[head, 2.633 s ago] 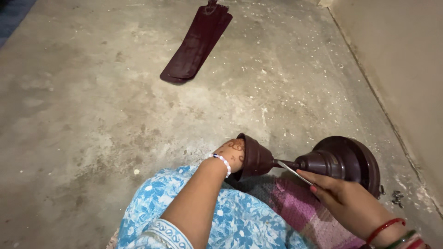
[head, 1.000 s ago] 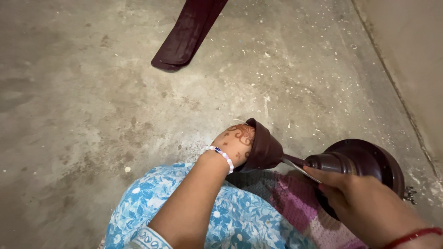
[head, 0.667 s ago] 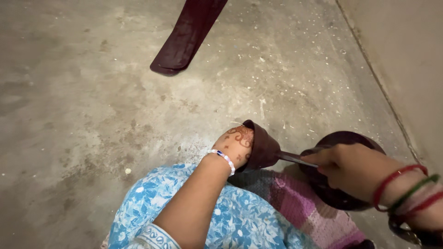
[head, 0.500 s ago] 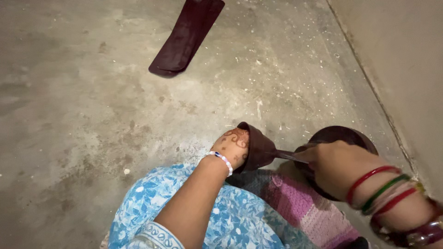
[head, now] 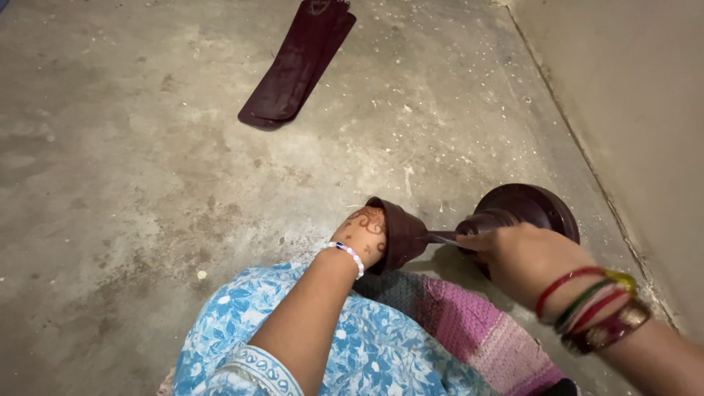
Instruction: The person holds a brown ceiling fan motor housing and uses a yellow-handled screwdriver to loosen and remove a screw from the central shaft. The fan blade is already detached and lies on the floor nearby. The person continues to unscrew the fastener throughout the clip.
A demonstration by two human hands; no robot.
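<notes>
The left hand cups the maroon canopy cup while the right hand closes around the downrod beside the fan motor (heavy-looking), which could roll off the rod's line and wrench either grip.

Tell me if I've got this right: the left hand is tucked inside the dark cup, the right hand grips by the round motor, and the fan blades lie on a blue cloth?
Not quite. The head view shows the fan blades lying on the bare concrete floor, not a blue cloth. The rest holds: left hand in the cup, right hand by the motor.
</notes>
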